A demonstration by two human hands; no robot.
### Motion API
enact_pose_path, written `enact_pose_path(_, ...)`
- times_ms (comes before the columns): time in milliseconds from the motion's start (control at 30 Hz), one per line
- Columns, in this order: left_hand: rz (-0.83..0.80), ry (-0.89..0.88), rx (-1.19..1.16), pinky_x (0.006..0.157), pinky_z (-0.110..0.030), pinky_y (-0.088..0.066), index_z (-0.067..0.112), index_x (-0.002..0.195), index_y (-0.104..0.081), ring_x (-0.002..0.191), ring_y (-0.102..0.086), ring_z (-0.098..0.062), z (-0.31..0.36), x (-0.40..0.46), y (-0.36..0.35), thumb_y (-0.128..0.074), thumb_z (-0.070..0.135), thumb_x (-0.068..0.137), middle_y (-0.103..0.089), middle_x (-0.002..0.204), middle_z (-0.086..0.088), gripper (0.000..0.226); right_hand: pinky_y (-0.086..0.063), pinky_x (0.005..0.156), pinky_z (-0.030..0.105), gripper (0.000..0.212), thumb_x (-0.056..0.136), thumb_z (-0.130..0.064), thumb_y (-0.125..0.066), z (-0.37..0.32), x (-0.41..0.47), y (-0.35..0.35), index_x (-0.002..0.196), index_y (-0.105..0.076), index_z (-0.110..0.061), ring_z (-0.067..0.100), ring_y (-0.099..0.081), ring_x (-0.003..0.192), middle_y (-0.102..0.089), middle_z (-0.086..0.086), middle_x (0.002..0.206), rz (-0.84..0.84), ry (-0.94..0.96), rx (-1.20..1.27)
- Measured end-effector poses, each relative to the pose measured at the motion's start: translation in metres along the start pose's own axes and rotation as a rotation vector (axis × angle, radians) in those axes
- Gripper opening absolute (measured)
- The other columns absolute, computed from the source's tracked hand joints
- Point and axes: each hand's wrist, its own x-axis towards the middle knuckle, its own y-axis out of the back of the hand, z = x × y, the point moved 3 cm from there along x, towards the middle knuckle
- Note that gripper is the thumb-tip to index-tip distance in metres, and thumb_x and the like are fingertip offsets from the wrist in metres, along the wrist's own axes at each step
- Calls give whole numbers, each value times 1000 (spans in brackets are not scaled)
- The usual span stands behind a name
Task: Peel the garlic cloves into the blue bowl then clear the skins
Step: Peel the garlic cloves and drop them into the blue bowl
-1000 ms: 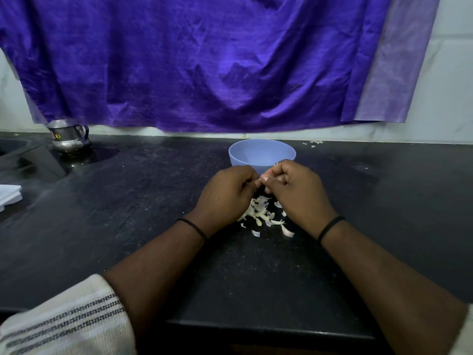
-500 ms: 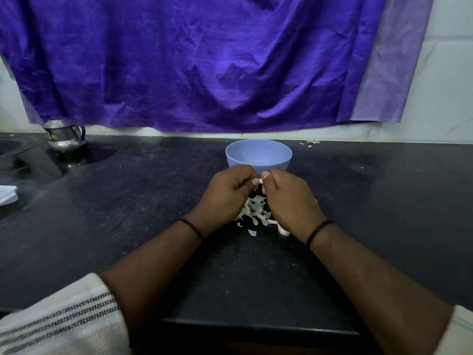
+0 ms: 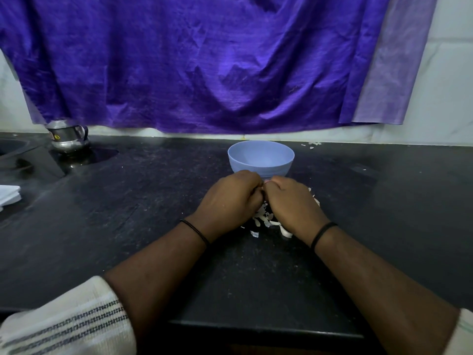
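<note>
The blue bowl (image 3: 261, 160) stands on the black counter just beyond my hands; its inside is hidden from this angle. My left hand (image 3: 230, 201) and my right hand (image 3: 291, 203) are fisted side by side, fingertips meeting just in front of the bowl. Between the fingertips a small pale garlic clove (image 3: 266, 181) barely shows, pinched by both hands. A pile of white garlic skins (image 3: 266, 219) lies on the counter beneath and between my hands, with a few pieces to the right of my right hand.
A steel pot (image 3: 67, 137) stands at the back left beside a sunken sink area. White folded cloth (image 3: 9, 198) lies at the left edge. A purple cloth (image 3: 204, 60) hangs on the wall. A few skin scraps (image 3: 313, 144) lie behind the bowl. The counter's front edge (image 3: 256, 329) is near me.
My hands have closed tighter together and lowered slightly over the skin pile. The clove between the fingertips is now mostly hidden.
</note>
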Motion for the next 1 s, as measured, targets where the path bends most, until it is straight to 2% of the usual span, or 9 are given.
enact_pose_path(167, 46, -32, 79, 56, -31, -32, 23, 70, -39, 62, -50, -22, 5, 0, -2, -52, 20, 90, -44, 69, 7, 24, -35, 71, 35, 41, 104, -32, -36, -1, -2, -4, 67, -47, -19, 26, -53, 84, -54, 0, 77, 42, 0, -7)
enact_pose_path(367, 163, -48, 0, 51, -31, -36, 21, 62, -41, 55, -43, -14, 3, 1, 1, -43, 30, 85, -42, 60, 8, 24, -42, 74, 37, 39, 106, -33, -35, -5, -3, -4, 71, -49, -21, 25, -56, 83, -59, 2, 80, 74, 45, 85)
enact_pose_path(533, 228, -31, -20, 53, -29, -34, 14, 58, -47, 55, -43, -13, 3, 1, 1, -43, 28, 83, -45, 59, 5, 29, -35, 66, 35, 36, 105, -30, -39, -5, -2, -6, 73, -49, -17, 18, -50, 72, -53, -4, 70, 79, 59, 156)
enact_pose_path(667, 269, -10, -55, 52, -23, -26, 19, 57, -42, 54, -38, -12, 5, 0, 4, -44, 26, 82, -43, 55, 7, 26, -34, 63, 34, 35, 105, -29, -40, -8, -4, -5, 79, -53, -10, 12, -47, 65, -52, -4, 68, 58, 78, 214)
enact_pose_path(733, 266, 28, -103, 50, -22, -27, 14, 55, -45, 54, -42, -16, 3, 0, 4, -45, 27, 82, -45, 52, 4, 29, -34, 62, 33, 35, 106, -30, -39, -9, -5, -4, 81, -53, -9, 11, -46, 64, -52, -5, 69, 36, 76, 254)
enact_pose_path(900, 243, 150, -271, 51, -29, -38, 6, 58, -56, 50, -44, -11, 1, 0, 2, -54, 22, 81, -53, 53, -6, 28, -34, 63, 34, 34, 106, -31, -39, -11, -6, -4, 86, -51, -6, 14, -45, 67, -53, 1, 73, 10, 60, 298)
enact_pose_path(1000, 205, 262, -454, 58, -37, -48, 2, 66, -66, 59, -59, -25, -5, 0, 1, -57, 22, 79, -65, 65, -14, 25, -35, 66, 33, 33, 106, -28, -39, -10, -4, -5, 88, -52, -4, 14, -46, 72, -54, 5, 79, -14, 42, 348)
